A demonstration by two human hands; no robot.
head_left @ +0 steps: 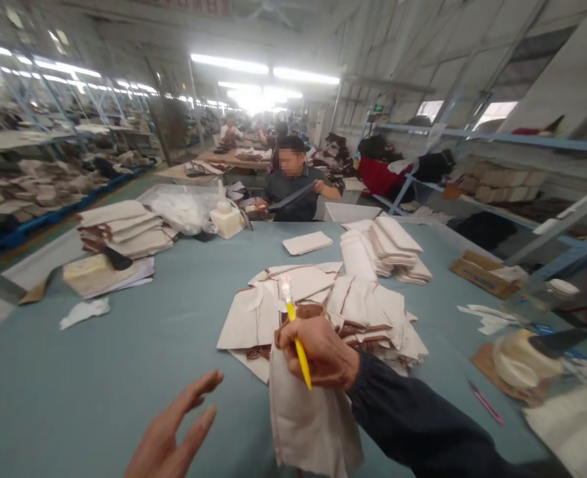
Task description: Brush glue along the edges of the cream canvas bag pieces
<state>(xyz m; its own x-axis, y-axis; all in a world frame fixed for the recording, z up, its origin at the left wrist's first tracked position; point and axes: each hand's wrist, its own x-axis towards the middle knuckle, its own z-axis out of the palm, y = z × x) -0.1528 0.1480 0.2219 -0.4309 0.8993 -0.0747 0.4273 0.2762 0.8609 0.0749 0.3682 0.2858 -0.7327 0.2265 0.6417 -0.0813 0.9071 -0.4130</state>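
My right hand [321, 352] is closed round a brush with a yellow handle [301, 355], its pale bristles pointing up and away from me. Beneath that hand a cream cloth piece [306, 425] hangs down towards me; whether the fingers also grip it I cannot tell. Just beyond lies a loose pile of cream cloth pieces with brown edging [366, 305]. My left hand [176, 431] is over the table at the lower left, fingers and thumb apart, with nothing in it.
Folded cream pieces [383, 245] lie at the back of the green table [174, 332]. On the right are a container with a dark handle [522, 358], a pink cutter [487, 401] and a cardboard box [487, 273]. A co-worker [296, 182] handles dark cloth beyond the table.
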